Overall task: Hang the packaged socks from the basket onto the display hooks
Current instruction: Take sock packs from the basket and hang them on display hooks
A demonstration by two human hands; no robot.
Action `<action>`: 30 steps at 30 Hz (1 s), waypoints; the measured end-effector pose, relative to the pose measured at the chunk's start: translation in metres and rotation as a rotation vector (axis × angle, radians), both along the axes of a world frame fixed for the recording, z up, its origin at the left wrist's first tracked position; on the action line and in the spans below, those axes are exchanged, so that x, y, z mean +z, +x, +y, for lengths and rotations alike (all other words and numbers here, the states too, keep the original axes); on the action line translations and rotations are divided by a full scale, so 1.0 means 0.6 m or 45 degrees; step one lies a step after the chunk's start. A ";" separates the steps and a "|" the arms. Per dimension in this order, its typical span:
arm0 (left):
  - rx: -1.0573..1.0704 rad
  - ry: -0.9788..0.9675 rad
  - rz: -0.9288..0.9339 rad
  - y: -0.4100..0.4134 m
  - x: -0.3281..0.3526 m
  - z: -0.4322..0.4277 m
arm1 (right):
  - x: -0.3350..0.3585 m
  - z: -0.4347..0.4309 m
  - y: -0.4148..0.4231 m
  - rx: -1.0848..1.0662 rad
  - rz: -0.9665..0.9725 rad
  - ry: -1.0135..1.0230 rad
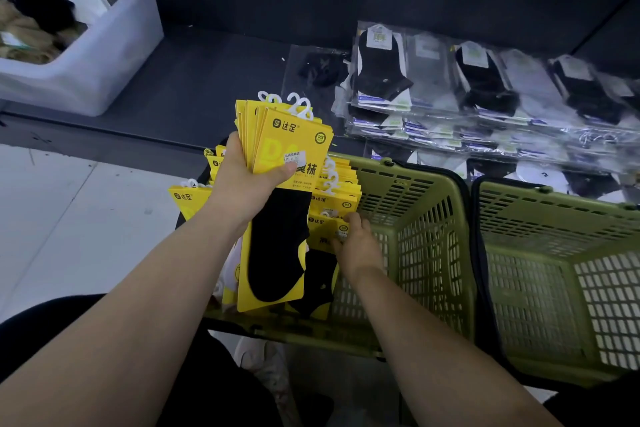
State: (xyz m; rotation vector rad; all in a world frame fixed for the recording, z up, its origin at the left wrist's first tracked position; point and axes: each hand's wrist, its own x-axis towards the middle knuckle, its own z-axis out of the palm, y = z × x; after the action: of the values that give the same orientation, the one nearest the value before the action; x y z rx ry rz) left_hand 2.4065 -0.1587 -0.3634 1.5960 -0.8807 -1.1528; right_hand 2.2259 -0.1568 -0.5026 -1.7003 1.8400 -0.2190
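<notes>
Two grips engaged: left hand (247, 180) clamps a fanned stack of yellow sock packs (294, 146), thumb across the front card, above the left end of the green basket (426, 204); right hand (356, 246) inside the basket, fingers curled on one pack (341, 227) of the row standing there; bagged socks (485, 94) lie behind the basket

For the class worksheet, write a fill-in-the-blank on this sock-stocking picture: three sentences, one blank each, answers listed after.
The left hand grips a fanned stack of ____ sock packs.
The right hand touches the loose packs lying in the ____ basket.
The sock in the front held pack is ____.
Missing words: yellow; green; black.
</notes>
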 end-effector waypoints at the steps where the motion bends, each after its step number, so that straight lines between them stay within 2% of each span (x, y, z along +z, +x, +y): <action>1: -0.002 -0.002 0.002 0.000 -0.001 0.000 | -0.002 0.000 0.002 -0.065 -0.085 0.037; 6: -0.017 -0.004 -0.001 0.001 -0.008 -0.004 | -0.001 0.003 0.005 -0.188 -0.278 0.069; 10: -0.025 -0.042 0.002 0.000 -0.010 -0.008 | 0.031 0.009 -0.031 -0.408 -0.861 0.225; 13: -0.023 -0.070 0.013 -0.001 -0.012 -0.010 | 0.077 -0.004 -0.083 -0.659 -1.147 0.067; 16: -0.039 -0.070 0.000 -0.004 -0.014 -0.009 | 0.130 -0.032 -0.121 -0.854 -1.184 -0.175; 18: -0.055 -0.064 -0.008 -0.009 -0.014 -0.007 | 0.158 -0.048 -0.123 -0.904 -1.278 -0.190; 21: -0.075 -0.015 0.050 -0.019 -0.013 -0.002 | 0.186 -0.058 -0.081 -0.818 -1.408 -0.135; 27: -0.112 0.078 0.218 -0.036 -0.001 0.012 | 0.201 -0.051 0.041 -0.576 -1.147 -0.330; 30: -0.119 0.126 0.313 -0.032 0.002 0.014 | 0.201 -0.052 0.064 -0.554 -1.094 -0.469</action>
State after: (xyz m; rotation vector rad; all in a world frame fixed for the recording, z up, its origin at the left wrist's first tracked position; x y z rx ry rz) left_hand 2.3873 -0.1501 -0.3621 1.4644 -0.7527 -1.4440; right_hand 2.2644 -0.1880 -0.3820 -1.0886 1.4965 -1.3090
